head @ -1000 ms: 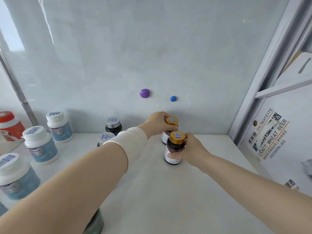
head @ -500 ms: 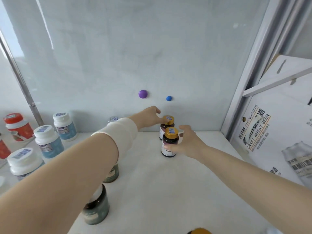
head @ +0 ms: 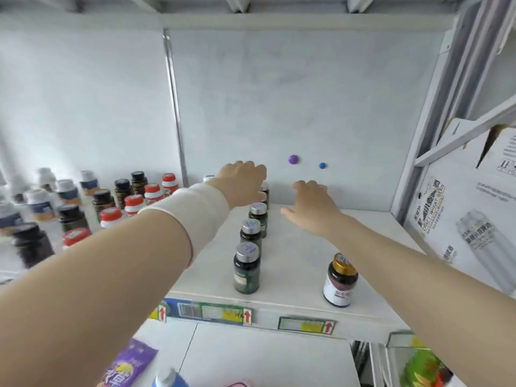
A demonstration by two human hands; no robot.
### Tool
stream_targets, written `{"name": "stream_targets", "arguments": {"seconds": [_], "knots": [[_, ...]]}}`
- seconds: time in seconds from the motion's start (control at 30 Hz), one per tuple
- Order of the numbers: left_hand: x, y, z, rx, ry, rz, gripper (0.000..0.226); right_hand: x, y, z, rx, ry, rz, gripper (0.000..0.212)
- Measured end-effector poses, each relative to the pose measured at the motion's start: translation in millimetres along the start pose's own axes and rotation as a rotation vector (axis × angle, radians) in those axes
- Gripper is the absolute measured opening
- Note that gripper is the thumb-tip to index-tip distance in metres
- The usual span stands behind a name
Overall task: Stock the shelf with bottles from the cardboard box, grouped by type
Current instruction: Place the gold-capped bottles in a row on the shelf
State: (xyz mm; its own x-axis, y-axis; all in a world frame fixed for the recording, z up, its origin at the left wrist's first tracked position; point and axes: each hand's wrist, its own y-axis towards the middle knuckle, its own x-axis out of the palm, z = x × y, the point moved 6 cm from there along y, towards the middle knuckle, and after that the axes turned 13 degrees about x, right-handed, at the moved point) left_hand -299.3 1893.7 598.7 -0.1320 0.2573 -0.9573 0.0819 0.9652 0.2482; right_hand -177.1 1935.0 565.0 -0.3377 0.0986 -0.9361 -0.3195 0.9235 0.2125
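- My left hand [head: 242, 181] reaches to the back of the shelf [head: 293, 261], fingers loose and pointing away from me, with nothing in it that I can see.
- It hangs over the far end of a row of silver-cap bottles [head: 251, 233] and hides part of the rearmost one; I cannot tell whether it touches that bottle.
- A white wrap [head: 195, 216] covers that wrist.
- My right hand [head: 312, 209] is spread wide above the shelf near the back wall, thumb out to the left, holding nothing.
- The silver-cap bottles stand upright in single file from near the front edge to the back, just left of my right hand.
- One gold-cap bottle [head: 339, 280] stands upright by itself near the front edge, below my right forearm and well apart from the file.
- The box [head: 460, 196] sits to the right of the shelf, beyond its side frame, printed with beer wording.
- A purple magnet [head: 293, 159] and a blue magnet [head: 322, 165] sit on the back wall above my right hand.
- Left of the post [head: 174, 107], the next bay holds red-cap bottles [head: 134, 203], black-cap bottles [head: 69, 216] and blurred white-cap bottles [head: 39, 202].
- Labels [head: 212, 311] line the shelf's front edge; a purple packet [head: 128, 367] lies below.
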Motion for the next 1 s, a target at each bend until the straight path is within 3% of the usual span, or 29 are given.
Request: {"name": "stream_targets", "arguments": {"seconds": [0.23,0.43,0.73,1.0], "knots": [[-23.3,-144.9,-87.5,-0.104,0.368,-0.077,0.04,19.2,-65.0,-136.7,-0.239,-0.061,-0.041,0.047],[-41.4,-290.6,-212.8,-0.276,0.528,-0.168,0.041,51.7,-118.1,-314.7,-0.477,-0.109,0.008,0.05],[-34.6,-561.7,-414.3,-0.645,0.485,-0.362,0.045,155.4,-238.7,-608.4,-0.849,-0.117,-0.045,0.051],[43.2,-694.3,-557.3,-0.837,0.36,-0.455,0.043,269.6,-295.4,-791.0,-1.085,-0.164,-0.149,0.051]]}}
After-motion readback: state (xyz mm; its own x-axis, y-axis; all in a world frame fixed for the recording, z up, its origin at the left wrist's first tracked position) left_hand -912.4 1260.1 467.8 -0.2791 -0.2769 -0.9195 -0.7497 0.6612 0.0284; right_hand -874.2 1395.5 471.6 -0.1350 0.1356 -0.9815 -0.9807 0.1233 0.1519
